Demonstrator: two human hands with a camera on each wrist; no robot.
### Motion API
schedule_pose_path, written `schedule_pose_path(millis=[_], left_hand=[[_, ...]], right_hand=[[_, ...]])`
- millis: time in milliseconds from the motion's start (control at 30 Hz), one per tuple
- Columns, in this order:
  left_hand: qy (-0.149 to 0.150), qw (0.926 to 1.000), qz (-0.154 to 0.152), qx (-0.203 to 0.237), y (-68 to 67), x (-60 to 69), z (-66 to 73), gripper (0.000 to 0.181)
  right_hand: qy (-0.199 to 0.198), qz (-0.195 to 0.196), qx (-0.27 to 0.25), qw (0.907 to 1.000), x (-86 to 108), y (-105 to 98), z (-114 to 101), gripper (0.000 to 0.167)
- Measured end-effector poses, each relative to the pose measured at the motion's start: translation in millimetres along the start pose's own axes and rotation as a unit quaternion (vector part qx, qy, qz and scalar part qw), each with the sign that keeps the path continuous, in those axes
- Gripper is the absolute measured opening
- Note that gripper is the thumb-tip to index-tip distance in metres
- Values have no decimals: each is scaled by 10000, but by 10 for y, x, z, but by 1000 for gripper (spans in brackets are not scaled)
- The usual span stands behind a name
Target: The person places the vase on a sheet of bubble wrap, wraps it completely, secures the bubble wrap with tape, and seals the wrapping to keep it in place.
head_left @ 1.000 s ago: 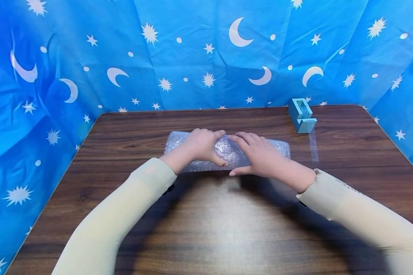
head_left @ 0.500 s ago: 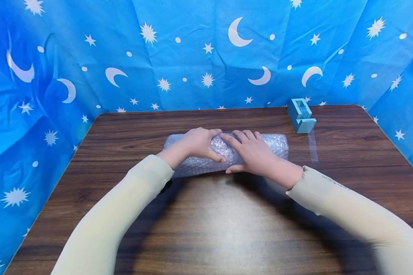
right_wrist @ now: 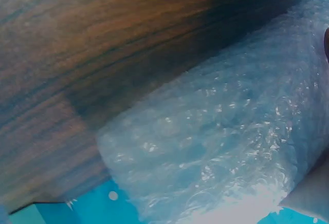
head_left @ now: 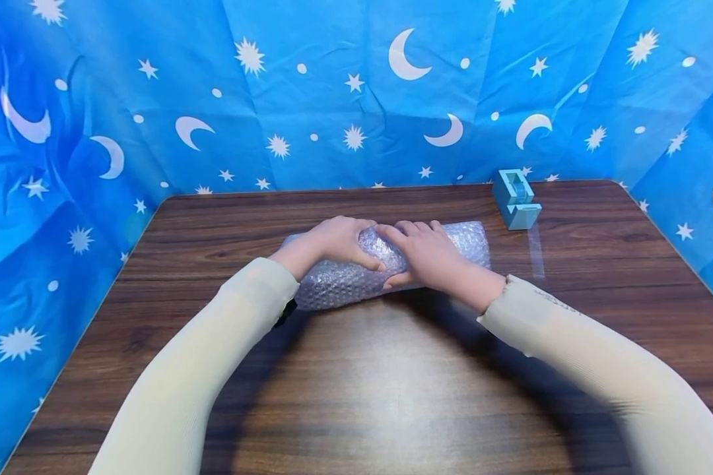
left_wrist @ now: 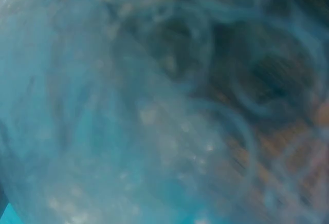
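A roll of clear bubble wrap [head_left: 344, 285] lies across the dark wooden table, tilted with its right end farther back. My left hand [head_left: 340, 239] grips its left middle, thumb on the near side and fingers over the far side. Close beside it, my right hand [head_left: 432, 258] holds the roll the same way, thumb in front and fingers spread over the top. Whatever may be inside the wrap cannot be made out. In the right wrist view the bubble wrap [right_wrist: 205, 136] fills much of the picture. Blurred translucent plastic [left_wrist: 103, 106] covers the left wrist view.
A light blue tape dispenser [head_left: 515, 201] stands at the back right of the table [head_left: 392, 389]. From its front a strip of clear tape [head_left: 536, 254] runs down over the tabletop. Behind the table hangs a blue cloth [head_left: 333, 99] with moons and stars.
The bubble wrap roll has turned slightly: its right end went back and its left end came nearer. Both hands moved along with it, a little leftward and away, keeping their hold.
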State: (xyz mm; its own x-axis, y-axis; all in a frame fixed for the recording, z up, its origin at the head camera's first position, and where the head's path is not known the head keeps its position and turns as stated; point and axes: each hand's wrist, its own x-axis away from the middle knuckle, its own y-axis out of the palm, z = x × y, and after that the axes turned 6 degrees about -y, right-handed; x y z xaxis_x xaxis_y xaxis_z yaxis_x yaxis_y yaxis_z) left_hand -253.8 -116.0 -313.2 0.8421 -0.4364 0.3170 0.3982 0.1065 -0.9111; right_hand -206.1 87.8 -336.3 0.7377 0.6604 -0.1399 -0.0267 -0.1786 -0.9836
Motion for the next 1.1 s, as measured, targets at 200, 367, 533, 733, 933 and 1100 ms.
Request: schedule_pose_path(millis=[200,367,533,733,933,1100], left_hand=[[-102,9999,-102,4,0,-9,14,98],[-229,9996,-154,79,13,-6,-9,99],[-148,9996,-162,168,20,-22,-7,98],[-181,9996,-174,159,9,-21,2,99],[-190,9998,18,-86,36,25,18,99],[-155,9981,415,-438,70,105,53,95]], right_hand=[[24,-49,-168,9998,-34,31,44,93],[-61,-30,-181,9998,-76,55,61,93],[-43,-12,-176,9998,-72,43,86,94],[-82,-38,-275,9996,-68,32,100,93],[-95,-45,-332,9994,-73,33,120,93],[-59,-103,-458,9989,-92,18,151,94]])
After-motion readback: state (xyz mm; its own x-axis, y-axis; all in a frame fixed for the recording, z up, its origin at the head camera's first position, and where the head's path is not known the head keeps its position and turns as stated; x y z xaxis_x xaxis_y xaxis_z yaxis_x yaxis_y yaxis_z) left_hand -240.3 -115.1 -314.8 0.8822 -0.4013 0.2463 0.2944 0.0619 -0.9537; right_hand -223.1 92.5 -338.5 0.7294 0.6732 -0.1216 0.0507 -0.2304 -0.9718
